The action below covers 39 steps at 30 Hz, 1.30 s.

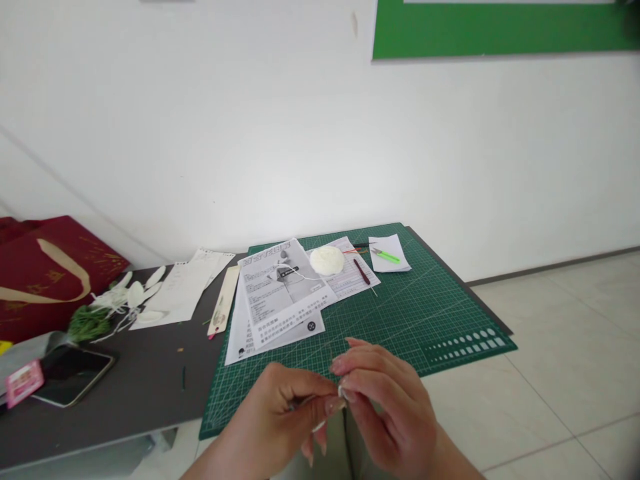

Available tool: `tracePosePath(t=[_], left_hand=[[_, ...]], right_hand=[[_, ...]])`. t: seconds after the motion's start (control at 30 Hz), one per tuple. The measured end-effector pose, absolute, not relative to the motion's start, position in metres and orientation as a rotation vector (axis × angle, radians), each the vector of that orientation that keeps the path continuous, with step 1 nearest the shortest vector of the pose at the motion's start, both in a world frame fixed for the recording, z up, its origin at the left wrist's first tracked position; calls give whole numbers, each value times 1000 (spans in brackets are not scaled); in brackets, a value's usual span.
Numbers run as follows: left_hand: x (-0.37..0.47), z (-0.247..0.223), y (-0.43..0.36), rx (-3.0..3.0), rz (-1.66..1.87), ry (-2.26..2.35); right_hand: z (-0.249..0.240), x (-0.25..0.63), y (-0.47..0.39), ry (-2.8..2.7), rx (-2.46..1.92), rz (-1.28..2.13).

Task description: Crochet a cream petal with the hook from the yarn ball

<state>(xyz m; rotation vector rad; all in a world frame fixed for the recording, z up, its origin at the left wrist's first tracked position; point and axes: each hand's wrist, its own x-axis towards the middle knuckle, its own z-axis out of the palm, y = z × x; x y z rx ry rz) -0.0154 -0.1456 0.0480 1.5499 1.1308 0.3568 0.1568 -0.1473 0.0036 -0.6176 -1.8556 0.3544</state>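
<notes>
My left hand (287,413) is closed, thumb and forefinger pinched on a small bit of white yarn (342,392). Fingertips of my right hand (387,400) meet it there, closed on the same bit. Most of this white piece is hidden by the fingers. Both hands are above the near edge of the green cutting mat (400,320). Farther back, a ball of white yarn (327,260) rests on printed sheets (285,287), with a loose strand trailing left. A dark red handled tool (361,272) with a thin tip lies right of the ball.
Green thread snips (386,256) lie on white paper (400,247). On the dark table (150,373) at left are a ruler-like strip (223,300), white leaf-shaped pieces (137,293), green yarn (90,325), a phone (75,375) and a red bag (55,267). A wall stands behind.
</notes>
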Motion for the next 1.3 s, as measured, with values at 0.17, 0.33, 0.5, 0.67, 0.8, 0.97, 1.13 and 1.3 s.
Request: tracePosePath(t=[0.17, 0.33, 0.5, 0.67, 0.8, 0.97, 1.13, 1.3], left_hand=[[-14, 51, -147, 1745, 422, 1270], [-12, 57, -147, 1793, 415, 1307], [-9, 53, -144, 1799, 391, 1380], [-7, 52, -145, 2020, 262, 1467], [-8, 51, -146, 2215, 227, 1525], [-15, 48, -148, 2261, 378, 1426], [-21, 48, -148, 2201, 503, 1230], [-24, 49, -143, 2038, 585, 1169]], right_hand=[[13, 159, -144, -1873, -665, 215], [13, 167, -145, -1910, -620, -3], [18, 170, -141, -2041, -527, -297], [29, 166, -130, -2233, -652, -48], [42, 166, -126, -2305, -789, 222], [48, 172, -107, -2133, -1077, 883], [19, 171, -84, -1636, -855, 1871], [-12, 167, -97, -1539, -798, 1814]])
